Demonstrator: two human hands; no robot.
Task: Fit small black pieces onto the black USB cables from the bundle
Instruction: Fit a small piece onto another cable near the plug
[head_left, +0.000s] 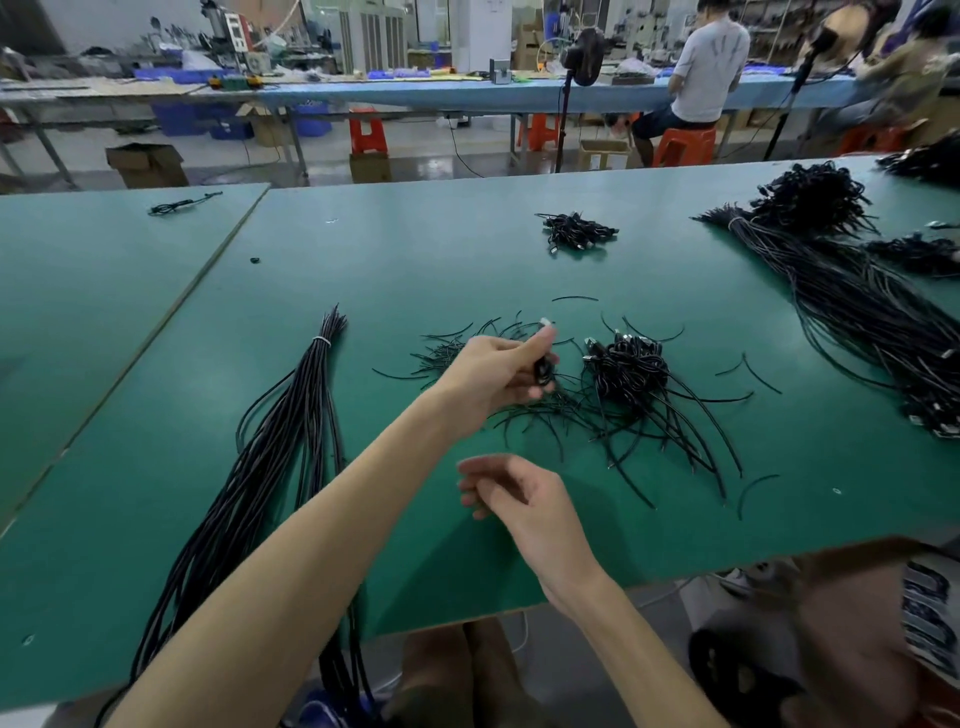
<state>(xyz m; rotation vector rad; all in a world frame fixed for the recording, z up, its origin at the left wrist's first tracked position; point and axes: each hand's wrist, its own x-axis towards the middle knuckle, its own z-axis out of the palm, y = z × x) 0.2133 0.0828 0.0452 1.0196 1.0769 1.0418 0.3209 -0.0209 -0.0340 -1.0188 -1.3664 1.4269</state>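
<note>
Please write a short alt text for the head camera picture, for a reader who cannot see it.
A person's left hand holds a small black item above loose black cables on a green table, while the right hand hovers nearer, fingers loosely curled. A tied cable bundle lies left.

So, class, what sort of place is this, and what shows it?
Most likely a cable assembly workshop: a tied bundle of black cables lies on a long green worktable, the left hand pinches a small black item, and another worker sits at a bench behind.
</note>
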